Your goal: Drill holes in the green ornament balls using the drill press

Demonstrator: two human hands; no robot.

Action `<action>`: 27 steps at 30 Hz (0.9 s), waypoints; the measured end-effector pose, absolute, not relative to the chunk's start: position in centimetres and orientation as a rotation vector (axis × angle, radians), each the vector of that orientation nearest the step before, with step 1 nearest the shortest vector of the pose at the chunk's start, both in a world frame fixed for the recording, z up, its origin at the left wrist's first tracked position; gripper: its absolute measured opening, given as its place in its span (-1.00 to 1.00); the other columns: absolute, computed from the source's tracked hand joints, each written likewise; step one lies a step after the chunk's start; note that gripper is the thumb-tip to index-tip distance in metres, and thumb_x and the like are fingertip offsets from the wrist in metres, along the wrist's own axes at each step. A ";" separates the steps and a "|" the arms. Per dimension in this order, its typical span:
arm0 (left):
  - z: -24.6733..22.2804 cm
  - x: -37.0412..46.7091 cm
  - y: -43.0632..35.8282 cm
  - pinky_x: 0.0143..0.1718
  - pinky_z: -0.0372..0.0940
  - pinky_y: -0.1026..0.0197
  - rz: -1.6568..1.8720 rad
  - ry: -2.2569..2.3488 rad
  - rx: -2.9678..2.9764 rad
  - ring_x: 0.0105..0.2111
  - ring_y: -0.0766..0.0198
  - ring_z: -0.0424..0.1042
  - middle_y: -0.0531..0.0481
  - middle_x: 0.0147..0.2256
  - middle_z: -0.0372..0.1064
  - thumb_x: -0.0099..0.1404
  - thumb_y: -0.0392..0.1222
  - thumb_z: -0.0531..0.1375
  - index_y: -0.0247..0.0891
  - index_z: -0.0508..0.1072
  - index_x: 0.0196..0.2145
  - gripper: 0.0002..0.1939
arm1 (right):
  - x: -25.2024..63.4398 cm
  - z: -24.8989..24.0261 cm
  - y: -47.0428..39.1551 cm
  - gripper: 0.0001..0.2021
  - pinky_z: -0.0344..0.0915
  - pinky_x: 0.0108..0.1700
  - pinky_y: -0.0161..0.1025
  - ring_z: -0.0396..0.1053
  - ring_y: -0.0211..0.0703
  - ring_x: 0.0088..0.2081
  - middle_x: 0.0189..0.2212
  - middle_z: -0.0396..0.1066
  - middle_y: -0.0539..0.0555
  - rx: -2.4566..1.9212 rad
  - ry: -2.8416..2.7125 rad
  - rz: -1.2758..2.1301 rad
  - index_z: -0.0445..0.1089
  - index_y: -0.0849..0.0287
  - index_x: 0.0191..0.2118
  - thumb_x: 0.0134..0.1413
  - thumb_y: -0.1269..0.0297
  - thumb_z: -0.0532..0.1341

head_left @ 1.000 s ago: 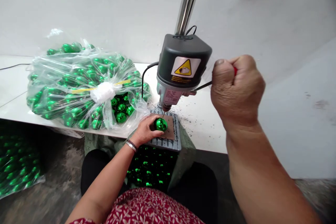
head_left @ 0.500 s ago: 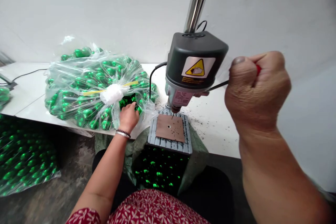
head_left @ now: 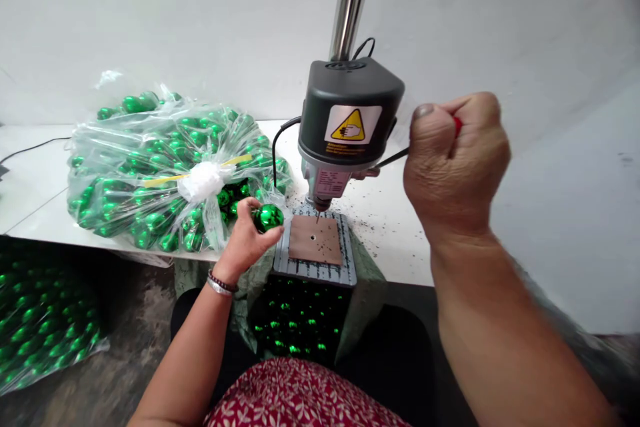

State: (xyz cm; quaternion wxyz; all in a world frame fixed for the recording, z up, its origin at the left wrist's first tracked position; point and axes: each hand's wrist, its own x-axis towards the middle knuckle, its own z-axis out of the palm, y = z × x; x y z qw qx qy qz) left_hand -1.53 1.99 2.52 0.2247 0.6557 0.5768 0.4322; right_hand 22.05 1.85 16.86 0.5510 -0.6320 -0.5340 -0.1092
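Observation:
Between the thumb and fingers of my left hand (head_left: 249, 240) is a shiny green ball (head_left: 270, 217), just left of the drill press base. My right hand (head_left: 455, 163) is closed round the red-ended lever (head_left: 393, 159) of the drill press (head_left: 350, 110). Under the chuck, the thin drill bit (head_left: 318, 217) points down at a brown square pad (head_left: 305, 248) with a small hole. That pad lies on the grey slotted base plate (head_left: 350, 273). A clear plastic bag (head_left: 120, 140) full of green balls, torn open near my left hand, rests on the table.
Dark shavings are scattered on the white table (head_left: 405, 247) around the base. Below the plate, a green sack (head_left: 370, 293) holds more green balls. Another bag of green balls (head_left: 45, 320) stands on the floor at left. A black cable (head_left: 276, 153) hangs beside the drill.
My left hand has come out of the bag's opening with a green ball and moved right, towards the base plate. My right hand stays on the lever. The view has shifted slightly.

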 end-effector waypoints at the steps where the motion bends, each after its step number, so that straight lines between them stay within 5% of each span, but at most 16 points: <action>1: 2.6 -1.1 1.3 -0.14 0.32 0.20 1.135 1.459 1.783 -0.23 0.27 0.39 0.00 -0.18 0.31 0.06 -0.12 0.33 -0.20 0.15 -0.03 -0.41 | 22.0 16.8 1.8 -0.81 0.09 -0.33 -0.34 0.10 -0.42 -0.47 -0.51 0.19 -0.07 -1.499 -1.267 -0.257 0.14 0.20 -0.38 0.23 0.22 -0.01; 4: 2.3 0.3 -0.1 -0.17 0.34 0.22 0.957 1.159 1.653 -0.25 0.27 0.42 0.02 -0.24 0.38 0.14 -0.09 0.30 -0.20 0.19 0.00 -0.47 | 22.1 16.8 1.8 -0.80 0.12 -0.29 -0.34 0.13 -0.40 -0.44 -0.49 0.19 -0.06 -1.500 -1.286 -0.262 0.13 0.18 -0.37 0.25 0.20 -0.03; 8: 0.9 1.3 -0.2 0.07 0.28 0.09 0.940 1.217 1.670 0.01 0.13 0.39 -0.12 0.01 0.39 0.24 -0.07 0.20 -0.22 0.30 0.06 -0.55 | 22.1 16.9 1.8 -0.79 0.14 -0.25 -0.34 0.17 -0.39 -0.42 -0.46 0.21 -0.06 -1.517 -1.305 -0.243 0.12 0.18 -0.35 0.27 0.19 -0.05; 13: 0.1 1.9 0.8 0.24 0.12 -0.02 0.871 1.322 1.944 0.19 0.04 0.24 -0.21 0.17 0.26 0.19 -0.16 0.24 -0.24 0.26 0.15 -0.42 | 22.1 17.0 1.7 -0.81 0.15 -0.25 -0.37 0.17 -0.41 -0.42 -0.48 0.20 -0.07 -1.491 -1.305 -0.219 0.13 0.19 -0.35 0.27 0.22 -0.01; 20: -0.3 3.3 2.4 -0.05 0.32 0.09 0.794 1.442 2.008 -0.13 0.14 0.42 -0.06 -0.13 0.42 0.05 -0.20 0.33 -0.26 0.31 -0.05 -0.50 | 22.1 16.9 1.7 -0.79 0.13 -0.26 -0.39 0.11 -0.44 -0.44 -0.50 0.14 -0.10 -1.464 -1.302 -0.214 0.15 0.19 -0.35 0.27 0.18 -0.01; 27: -0.1 4.0 3.7 -0.03 0.31 0.08 0.769 1.403 2.041 -0.12 0.11 0.43 -0.04 -0.15 0.46 0.03 -0.22 0.35 -0.24 0.40 -0.11 -0.56 | 22.2 16.8 1.7 -0.78 0.10 -0.28 -0.42 0.07 -0.49 -0.46 -0.52 0.09 -0.13 -1.404 -1.299 -0.208 0.15 0.21 -0.35 0.26 0.18 0.03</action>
